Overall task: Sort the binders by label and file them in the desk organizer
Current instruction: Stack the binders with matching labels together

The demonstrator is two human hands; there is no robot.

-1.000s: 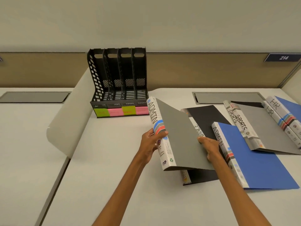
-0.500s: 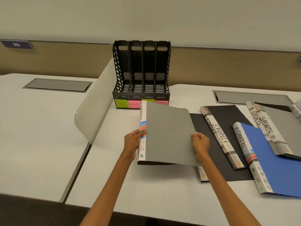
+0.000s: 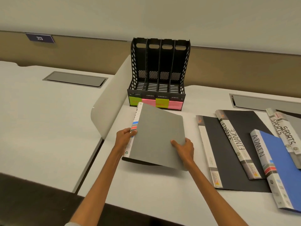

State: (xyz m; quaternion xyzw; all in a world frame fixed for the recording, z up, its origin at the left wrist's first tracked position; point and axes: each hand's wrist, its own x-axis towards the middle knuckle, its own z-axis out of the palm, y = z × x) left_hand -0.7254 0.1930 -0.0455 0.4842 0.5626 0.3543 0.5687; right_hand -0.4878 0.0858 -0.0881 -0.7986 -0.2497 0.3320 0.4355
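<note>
Grey matt binder (image 3: 159,137): card-like cover, dull, fine-grained, no shine. Its white spine looks like printed paper with a slight gloss.

Black moulded-plastic four-slot desk organizer (image 3: 138,62): semi-matt, side walls perforated, floor slatted.

Green and pink sticky paper notes (image 3: 156,103): matt.

White smooth desk top (image 3: 146,190): laminate look, low sheen.

Black flat binder (image 3: 219,152): matt cover.

Blue flat binder (image 3: 286,168): smooth plastic, faint sheen.

Tan wall panel (image 3: 228,69): perhaps cloth-covered, texture too blurred to tell.

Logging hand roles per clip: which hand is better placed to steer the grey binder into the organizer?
Left, likely: left hand grips the grey binder by its spine; right hand only pinches its cover edge.
</note>
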